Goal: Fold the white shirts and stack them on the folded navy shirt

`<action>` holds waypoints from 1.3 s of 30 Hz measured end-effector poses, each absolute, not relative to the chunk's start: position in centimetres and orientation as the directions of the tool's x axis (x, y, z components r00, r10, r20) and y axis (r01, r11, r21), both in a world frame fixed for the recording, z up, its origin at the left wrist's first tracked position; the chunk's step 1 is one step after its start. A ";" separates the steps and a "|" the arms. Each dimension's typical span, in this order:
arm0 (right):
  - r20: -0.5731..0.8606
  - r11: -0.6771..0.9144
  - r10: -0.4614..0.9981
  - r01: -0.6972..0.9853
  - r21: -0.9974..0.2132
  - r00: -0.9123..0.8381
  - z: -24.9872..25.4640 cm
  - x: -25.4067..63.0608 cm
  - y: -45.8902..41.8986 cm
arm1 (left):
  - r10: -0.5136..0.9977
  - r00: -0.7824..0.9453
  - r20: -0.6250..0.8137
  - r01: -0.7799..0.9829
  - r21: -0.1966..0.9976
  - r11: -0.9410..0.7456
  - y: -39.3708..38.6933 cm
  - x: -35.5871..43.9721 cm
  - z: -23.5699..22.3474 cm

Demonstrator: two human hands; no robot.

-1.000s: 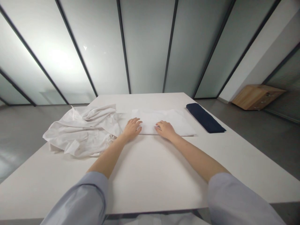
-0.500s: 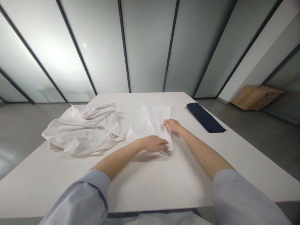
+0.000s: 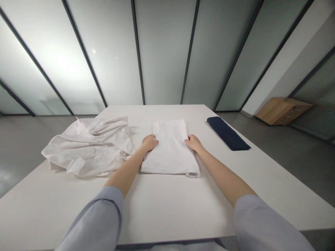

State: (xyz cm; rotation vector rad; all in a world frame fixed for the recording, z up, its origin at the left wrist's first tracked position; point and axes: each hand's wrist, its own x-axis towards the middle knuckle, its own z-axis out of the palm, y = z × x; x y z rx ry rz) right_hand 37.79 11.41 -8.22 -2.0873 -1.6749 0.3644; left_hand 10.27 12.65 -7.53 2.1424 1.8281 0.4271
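A folded white cloth (image 3: 170, 150), likely a garment, lies as a long flat rectangle in the middle of the white table (image 3: 167, 209). My left hand (image 3: 149, 143) rests on its left edge near the far end, and my right hand (image 3: 193, 142) presses on its right edge. Neither hand visibly grips the fabric. To the left of my left hand sits a crumpled white garment (image 3: 86, 148) in loose heaps, almost touching the folded cloth.
A folded navy cloth (image 3: 227, 134) lies near the table's right edge. Grey floor surrounds the table, with a low wooden cabinet (image 3: 282, 111) at far right. Frosted glass panels with dark frames stand behind.
The white cloth has gone from a wide flat piece to a narrower, longer folded rectangle. My hands have moved from its near side to either side of it.
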 end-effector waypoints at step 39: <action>-0.020 -0.085 0.974 0.285 -0.955 0.225 -5.5 40.1 10.2 | 0.998 0.009 -0.059 0.725 0.688 0.034 11.8 12.2 -6.1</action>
